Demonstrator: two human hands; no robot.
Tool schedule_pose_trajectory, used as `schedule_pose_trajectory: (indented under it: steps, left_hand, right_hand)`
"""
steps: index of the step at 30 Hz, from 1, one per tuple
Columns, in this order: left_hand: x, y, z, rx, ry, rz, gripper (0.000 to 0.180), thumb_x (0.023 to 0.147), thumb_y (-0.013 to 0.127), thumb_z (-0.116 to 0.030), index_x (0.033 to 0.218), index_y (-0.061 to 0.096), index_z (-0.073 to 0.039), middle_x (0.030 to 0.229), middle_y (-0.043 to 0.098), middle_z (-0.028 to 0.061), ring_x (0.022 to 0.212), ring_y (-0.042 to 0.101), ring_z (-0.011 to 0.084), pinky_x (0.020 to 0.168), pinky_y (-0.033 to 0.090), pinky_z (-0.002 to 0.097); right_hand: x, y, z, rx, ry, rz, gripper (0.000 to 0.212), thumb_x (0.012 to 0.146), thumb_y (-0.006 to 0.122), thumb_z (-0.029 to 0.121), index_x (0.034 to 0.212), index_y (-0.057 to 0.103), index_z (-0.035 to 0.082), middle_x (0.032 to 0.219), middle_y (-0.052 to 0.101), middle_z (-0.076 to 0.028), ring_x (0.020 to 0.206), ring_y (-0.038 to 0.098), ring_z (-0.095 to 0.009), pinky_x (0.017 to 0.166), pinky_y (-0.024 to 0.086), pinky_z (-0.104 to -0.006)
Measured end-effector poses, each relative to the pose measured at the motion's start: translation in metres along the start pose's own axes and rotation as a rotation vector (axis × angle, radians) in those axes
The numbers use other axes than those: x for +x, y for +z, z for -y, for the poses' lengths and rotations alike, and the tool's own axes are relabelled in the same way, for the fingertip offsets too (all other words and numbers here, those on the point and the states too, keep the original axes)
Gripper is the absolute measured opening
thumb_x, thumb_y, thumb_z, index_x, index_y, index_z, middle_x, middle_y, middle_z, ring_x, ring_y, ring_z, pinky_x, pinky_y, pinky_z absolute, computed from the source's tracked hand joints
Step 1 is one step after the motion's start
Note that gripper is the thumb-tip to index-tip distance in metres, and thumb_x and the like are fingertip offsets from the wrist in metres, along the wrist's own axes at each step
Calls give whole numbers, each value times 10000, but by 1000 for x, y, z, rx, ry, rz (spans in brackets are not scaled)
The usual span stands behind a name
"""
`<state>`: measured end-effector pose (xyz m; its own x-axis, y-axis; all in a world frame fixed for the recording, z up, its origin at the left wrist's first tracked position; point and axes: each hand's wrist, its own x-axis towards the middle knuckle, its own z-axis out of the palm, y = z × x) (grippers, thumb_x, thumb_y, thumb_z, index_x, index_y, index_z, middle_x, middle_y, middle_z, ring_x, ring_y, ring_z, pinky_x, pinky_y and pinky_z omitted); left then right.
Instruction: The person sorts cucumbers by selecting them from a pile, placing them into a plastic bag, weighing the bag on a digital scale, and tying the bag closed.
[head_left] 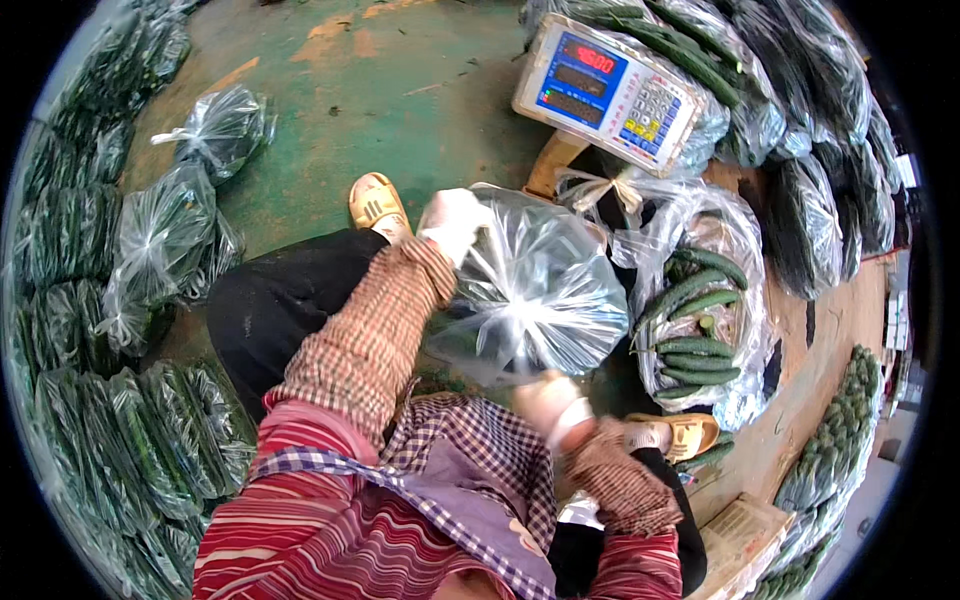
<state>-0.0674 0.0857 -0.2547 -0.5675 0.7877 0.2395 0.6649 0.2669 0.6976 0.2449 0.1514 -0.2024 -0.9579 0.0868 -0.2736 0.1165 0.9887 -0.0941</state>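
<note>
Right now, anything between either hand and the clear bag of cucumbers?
Nothing visible. The left hand already touches the clear plastic bag at its upper left edge, and the right hand is against its lower side. The open bag of cucumbers sits beside it to the right, not between hand and bag.

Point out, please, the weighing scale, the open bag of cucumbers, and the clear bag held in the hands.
weighing scale point(607, 90), head view, on its display panel.
open bag of cucumbers point(697, 330), head view, on the cucumbers inside.
clear bag point(530, 295), head view, on its crinkled middle.
</note>
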Motion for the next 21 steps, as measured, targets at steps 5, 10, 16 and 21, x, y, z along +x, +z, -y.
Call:
schedule_pose_trajectory:
  steps: [5,10,16,21]
  left_hand:
    - [0,-27,-61,-823,-893,-85,170,714,558,-148,600,536,-23,525,476,58,380,431,163,407,377,303]
    - [-63,-65,-127,-1607,-587,266,197,792,501,-134,645,556,-14,611,543,66,564,533,150,521,446,268]
    - [-75,-68,-166,-1241,-469,514,97,745,556,-49,799,604,17,787,618,93,783,585,168,708,468,282]
    - [-38,-68,-139,-1037,-515,409,126,695,562,-63,768,609,28,786,630,114,633,587,176,563,467,273]
  right_hand:
    - [-13,-61,-31,1019,-52,387,235,815,572,226,982,631,72,804,652,-91,785,624,-187,707,485,-310]
    - [-7,-96,11,2362,116,-119,422,841,580,268,1158,517,-2,1104,544,-51,1019,489,-164,885,381,-306]
    - [82,-54,38,2329,-219,-745,366,849,540,201,1141,534,-20,1014,577,-36,812,512,-109,723,404,-233]
    - [15,-87,-48,1247,284,-18,289,857,520,211,1016,596,-18,927,617,-51,800,549,-127,706,424,-242]
